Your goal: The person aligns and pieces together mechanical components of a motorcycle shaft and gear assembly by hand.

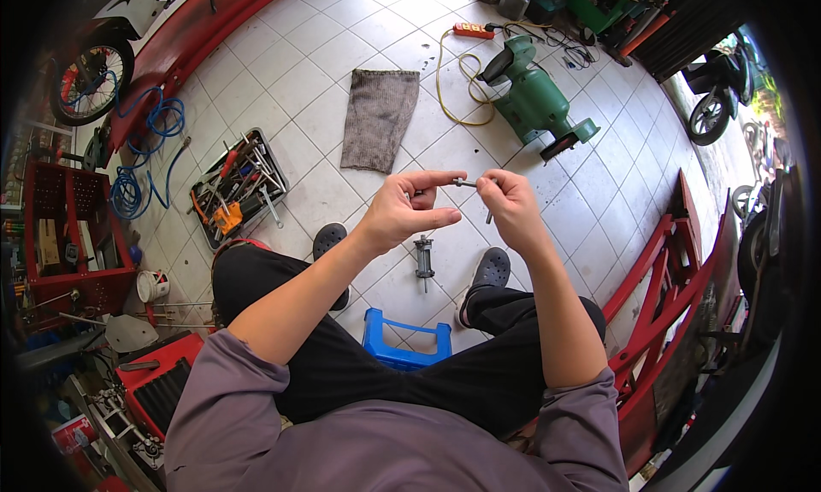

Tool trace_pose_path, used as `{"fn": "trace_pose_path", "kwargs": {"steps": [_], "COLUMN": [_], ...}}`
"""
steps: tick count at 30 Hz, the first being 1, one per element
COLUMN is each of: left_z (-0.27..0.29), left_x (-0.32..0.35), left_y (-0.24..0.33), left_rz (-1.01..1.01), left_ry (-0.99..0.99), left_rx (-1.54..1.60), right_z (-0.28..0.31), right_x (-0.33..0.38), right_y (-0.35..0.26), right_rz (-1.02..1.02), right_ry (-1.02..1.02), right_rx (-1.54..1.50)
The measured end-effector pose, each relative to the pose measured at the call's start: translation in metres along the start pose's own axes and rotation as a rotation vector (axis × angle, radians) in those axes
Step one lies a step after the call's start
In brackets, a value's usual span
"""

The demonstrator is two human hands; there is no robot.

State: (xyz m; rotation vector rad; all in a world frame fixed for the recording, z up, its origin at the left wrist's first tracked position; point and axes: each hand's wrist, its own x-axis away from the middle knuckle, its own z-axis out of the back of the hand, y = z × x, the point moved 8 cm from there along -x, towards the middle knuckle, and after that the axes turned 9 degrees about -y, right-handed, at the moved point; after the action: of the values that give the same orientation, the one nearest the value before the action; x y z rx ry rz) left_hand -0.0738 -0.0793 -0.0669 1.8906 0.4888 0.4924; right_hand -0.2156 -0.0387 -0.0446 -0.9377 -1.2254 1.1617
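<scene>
Both my hands are raised over the floor, close together. Between the thumb and fingers of my right hand (509, 203) is a thin metal bolt (464, 182), pointing left. A second slim rod (488, 218) sticks out below that hand. My left hand (407, 208) has its index finger stretched to the bolt's left end, with the thumb apart below. Its other fingers are curled round a small dark piece that I cannot make out. Below the hands, a grey metal cylinder with side rods (424, 259) stands or lies on the tiles between my shoes; which one I cannot tell.
A black tray (283, 174) full of hand tools lies at the left, near a blue hose (126, 189). Ahead are a grey cloth (379, 120) and a green bench grinder (539, 100). A blue plastic stool (405, 356) is between my legs. Red metal frames (654, 300) flank the right.
</scene>
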Motion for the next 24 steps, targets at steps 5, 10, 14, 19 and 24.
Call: {"fn": "trace_pose_path", "kwargs": {"steps": [5,10,14,19,24], "left_z": [-0.002,0.001,-0.002,0.001,0.002], "left_x": [0.002,0.000,0.000,-0.001,-0.003], "left_y": [-0.004,0.007,-0.003,-0.003,-0.003], "left_rz": [0.077,-0.036,0.047,0.017,-0.039], "left_ry": [-0.007,0.077,-0.033,-0.004,-0.001], "left_rx": [0.017,0.048,-0.024,0.125,0.265], "right_z": [0.006,-0.007,0.003,0.001,-0.010], "right_x": [0.000,0.001,-0.002,-0.001,0.001], "right_y": [0.001,-0.002,0.004,0.000,0.001], "right_rz": [0.035,0.011,0.046,0.086,-0.004], "right_ry": [0.047,-0.057,0.044,0.004,-0.051], "right_rx": [-0.033,-0.039,-0.057,-0.026,-0.034]}}
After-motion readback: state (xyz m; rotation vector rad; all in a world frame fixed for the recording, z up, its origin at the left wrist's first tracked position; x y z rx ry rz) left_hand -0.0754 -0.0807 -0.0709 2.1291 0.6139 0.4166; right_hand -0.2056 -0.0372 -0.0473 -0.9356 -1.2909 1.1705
